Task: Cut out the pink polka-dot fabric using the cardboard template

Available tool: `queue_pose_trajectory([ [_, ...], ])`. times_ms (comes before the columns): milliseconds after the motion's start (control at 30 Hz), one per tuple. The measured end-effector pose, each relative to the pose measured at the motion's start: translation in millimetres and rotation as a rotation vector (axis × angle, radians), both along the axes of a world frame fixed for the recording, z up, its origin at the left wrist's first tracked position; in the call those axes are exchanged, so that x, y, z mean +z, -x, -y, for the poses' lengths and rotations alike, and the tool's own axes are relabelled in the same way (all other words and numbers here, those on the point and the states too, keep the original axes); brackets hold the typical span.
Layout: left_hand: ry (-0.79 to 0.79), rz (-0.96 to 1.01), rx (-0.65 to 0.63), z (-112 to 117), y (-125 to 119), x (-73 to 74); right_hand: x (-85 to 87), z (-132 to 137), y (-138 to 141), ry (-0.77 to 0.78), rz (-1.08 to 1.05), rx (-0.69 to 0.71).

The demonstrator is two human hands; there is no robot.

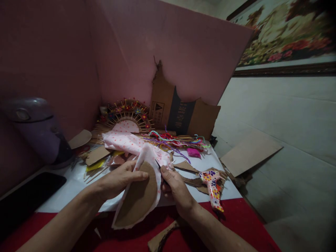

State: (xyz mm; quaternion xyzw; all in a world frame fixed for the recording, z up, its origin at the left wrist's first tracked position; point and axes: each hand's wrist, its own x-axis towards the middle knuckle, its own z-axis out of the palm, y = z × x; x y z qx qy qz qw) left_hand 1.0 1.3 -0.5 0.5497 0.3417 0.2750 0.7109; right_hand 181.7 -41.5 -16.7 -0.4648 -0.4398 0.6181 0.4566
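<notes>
My left hand (128, 176) is closed on a half-round piece of brown cardboard (139, 196), its thumb pressed flat on the face. Behind the cardboard lies pink dotted fabric (145, 154), which shows as a pale border around the curved edge and rises to a peak at the top. My right hand (173, 183) is closed round small scissors (158, 164). Only their dark, thin blades show, touching the fabric at the right of the cardboard; the handles are hidden in my fingers. More of the same dotted fabric (122, 141) stretches away behind my left hand.
A floral glue gun (214, 189) lies at right by cardboard scraps (186, 166). Behind are colourful pipe cleaners (168, 140), a decorated stick fan (127, 117) and a jagged cardboard sheet (183, 112). A purple container (39, 133) and black phone (31, 196) occupy the left.
</notes>
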Motion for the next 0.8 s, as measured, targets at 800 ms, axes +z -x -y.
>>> queue_pose_trajectory([
  [800, -0.008, -0.033, 0.007, 1.9, -0.9, 0.1, -1.1, -2.0, -1.2, -0.013, 0.007, 0.009],
])
